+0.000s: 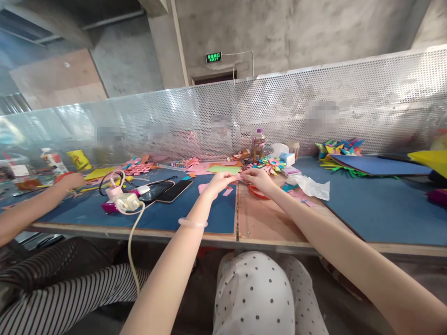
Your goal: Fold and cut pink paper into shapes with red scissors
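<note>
My left hand and my right hand meet over the middle of the workbench, fingertips pinched together on a small pink paper piece. Both hands are closed on it. A clear bangle sits on my left forearm. Under my right hand lies a red ring-shaped object. Small pink paper scraps lie on the blue mat just below my left hand.
Two phones, a charger with cable, paper flowers, a bottle, crumpled white plastic and coloured sheets crowd the bench. A perforated metal screen backs it. Another person's hand works at left.
</note>
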Demonstrator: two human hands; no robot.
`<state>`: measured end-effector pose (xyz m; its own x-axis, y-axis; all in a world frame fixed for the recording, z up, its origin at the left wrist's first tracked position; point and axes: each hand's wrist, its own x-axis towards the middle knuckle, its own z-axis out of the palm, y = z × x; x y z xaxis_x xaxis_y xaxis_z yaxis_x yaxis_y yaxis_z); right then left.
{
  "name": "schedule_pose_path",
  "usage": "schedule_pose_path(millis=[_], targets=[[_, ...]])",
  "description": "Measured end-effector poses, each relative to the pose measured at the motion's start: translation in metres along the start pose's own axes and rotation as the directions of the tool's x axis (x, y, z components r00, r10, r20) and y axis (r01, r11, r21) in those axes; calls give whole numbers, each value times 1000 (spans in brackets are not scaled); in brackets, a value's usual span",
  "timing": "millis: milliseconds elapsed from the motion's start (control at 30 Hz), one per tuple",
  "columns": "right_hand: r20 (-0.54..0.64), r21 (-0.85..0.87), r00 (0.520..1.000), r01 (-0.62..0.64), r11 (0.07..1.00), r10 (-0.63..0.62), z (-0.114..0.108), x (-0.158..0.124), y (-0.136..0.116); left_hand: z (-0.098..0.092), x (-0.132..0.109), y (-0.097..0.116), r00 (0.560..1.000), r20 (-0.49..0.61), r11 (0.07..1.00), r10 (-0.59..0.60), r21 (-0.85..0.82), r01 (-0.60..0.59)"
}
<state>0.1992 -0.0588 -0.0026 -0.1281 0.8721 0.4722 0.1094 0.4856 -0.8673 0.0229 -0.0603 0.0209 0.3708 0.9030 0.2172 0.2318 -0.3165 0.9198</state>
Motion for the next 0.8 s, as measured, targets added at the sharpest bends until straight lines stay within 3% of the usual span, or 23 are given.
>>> schedule_pose_path(millis=[500,800], targets=[[-6,-280,980,190,941,-200,5,-5,-5,-2,5,-4,996,-93,999,-5,-50,1],[-38,-539,876,387,748,-481,16,-4,-1,-1,3,-2,997,-81,992,18,-125,-28]])
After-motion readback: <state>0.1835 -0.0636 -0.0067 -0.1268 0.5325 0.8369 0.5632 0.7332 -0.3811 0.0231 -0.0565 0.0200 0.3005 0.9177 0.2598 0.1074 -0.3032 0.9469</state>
